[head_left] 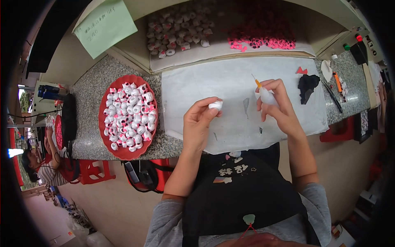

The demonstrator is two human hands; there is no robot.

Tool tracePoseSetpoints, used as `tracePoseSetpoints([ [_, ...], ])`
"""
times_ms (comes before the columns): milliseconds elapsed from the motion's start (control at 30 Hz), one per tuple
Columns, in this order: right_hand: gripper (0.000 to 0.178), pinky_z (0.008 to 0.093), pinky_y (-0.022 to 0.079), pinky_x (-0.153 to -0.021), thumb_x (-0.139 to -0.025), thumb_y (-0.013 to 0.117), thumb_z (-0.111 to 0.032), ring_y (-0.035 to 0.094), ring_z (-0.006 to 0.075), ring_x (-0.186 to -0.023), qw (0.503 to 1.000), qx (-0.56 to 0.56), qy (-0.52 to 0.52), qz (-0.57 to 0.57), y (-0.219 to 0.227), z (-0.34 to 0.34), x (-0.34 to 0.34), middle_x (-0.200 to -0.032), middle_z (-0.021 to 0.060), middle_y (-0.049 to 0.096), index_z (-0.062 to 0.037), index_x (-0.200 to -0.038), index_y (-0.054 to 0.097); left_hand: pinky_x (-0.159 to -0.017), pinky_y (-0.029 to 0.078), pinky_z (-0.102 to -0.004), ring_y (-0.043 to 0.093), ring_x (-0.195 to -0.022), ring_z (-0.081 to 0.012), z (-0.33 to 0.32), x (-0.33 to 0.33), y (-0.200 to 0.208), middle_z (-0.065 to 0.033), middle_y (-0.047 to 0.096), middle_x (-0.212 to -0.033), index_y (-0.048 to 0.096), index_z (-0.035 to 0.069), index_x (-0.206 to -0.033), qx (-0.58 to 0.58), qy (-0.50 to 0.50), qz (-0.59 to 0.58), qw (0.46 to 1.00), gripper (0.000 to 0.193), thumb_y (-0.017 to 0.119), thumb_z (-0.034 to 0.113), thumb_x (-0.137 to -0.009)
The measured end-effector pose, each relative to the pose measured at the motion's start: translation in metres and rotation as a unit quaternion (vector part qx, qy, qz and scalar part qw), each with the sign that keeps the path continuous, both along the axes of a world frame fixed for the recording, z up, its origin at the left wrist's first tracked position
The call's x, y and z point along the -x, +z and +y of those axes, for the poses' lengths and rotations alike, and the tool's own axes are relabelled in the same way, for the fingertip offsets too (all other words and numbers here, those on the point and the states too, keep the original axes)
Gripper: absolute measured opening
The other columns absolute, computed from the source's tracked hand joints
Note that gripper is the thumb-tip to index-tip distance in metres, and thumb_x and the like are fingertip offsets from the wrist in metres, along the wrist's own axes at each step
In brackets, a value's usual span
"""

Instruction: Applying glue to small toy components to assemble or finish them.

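Observation:
Between the fingertips of my left hand point(200, 119) is a small white figurine head point(215, 106), held above the paper-covered worktop. My right hand point(279, 107) is wrapped round a white squeeze bottle point(267, 97) with an orange collar and a thin needle tip, which points up and to the left. The two hands are apart, and the needle does not touch the white piece. White paper point(185, 86) with a few dark tears lies under both hands. Left of my left hand, a red scalloped tray point(108, 143) holds many white and pink figurine heads.
On a shelf behind the paper lie white pieces point(181, 29) and pink rings point(263, 41). A black cloth point(307, 87), a dark pen-like tool point(332, 98) and an orange-handled cutter point(337, 82) lie at right. A green note point(105, 28) hangs at upper left. Another person point(51, 164) sits far left.

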State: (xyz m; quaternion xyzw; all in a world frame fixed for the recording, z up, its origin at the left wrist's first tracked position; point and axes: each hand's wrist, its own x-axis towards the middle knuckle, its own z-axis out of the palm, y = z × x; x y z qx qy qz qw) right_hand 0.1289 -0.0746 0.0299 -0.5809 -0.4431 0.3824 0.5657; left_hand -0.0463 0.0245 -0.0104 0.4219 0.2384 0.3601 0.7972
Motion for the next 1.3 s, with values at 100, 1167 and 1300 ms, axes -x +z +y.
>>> tracePoseSetpoints([
  [100,0.028,0.0257,0.045,-0.054,-0.071,0.045,-0.003,0.047,0.0177,-0.076,0.994,-0.031,-0.013,0.107,-0.001,-0.013,0.026,-0.093,0.0094,0.038,0.0019,-0.098,0.041,-0.069,0.042,-0.0255,0.051,-0.077,-0.0142,-0.012,-0.006,0.002,-0.0116,0.053,-0.094,0.049,0.001,-0.1,0.006,0.002,-0.014,1.0,0.028,0.054,0.002,-0.073],
  [1167,0.036,0.0253,0.039,-0.062,-0.057,0.07,-0.008,0.046,0.0155,-0.07,0.947,-0.239,-0.173,-0.13,-0.011,-0.032,0.053,-0.082,0.0092,0.046,-0.005,-0.082,0.044,-0.074,0.044,-0.0267,0.052,-0.088,-0.0166,-0.029,0.008,-0.006,-0.0142,0.05,-0.101,0.045,-0.002,-0.1,0.041,0.002,-0.092,0.995,0.03,0.052,-0.005,-0.072],
  [1300,0.039,0.0246,0.04,-0.057,-0.054,0.073,-0.011,0.047,0.0146,-0.064,0.945,-0.245,-0.148,-0.157,-0.01,-0.034,0.053,-0.079,0.0078,0.046,-0.0057,-0.081,0.046,-0.08,0.042,-0.0345,0.052,-0.088,-0.0207,-0.031,0.009,-0.006,-0.0149,0.05,-0.099,0.043,-0.002,-0.102,-0.031,0.036,-0.035,0.998,0.032,0.052,-0.002,-0.072],
])
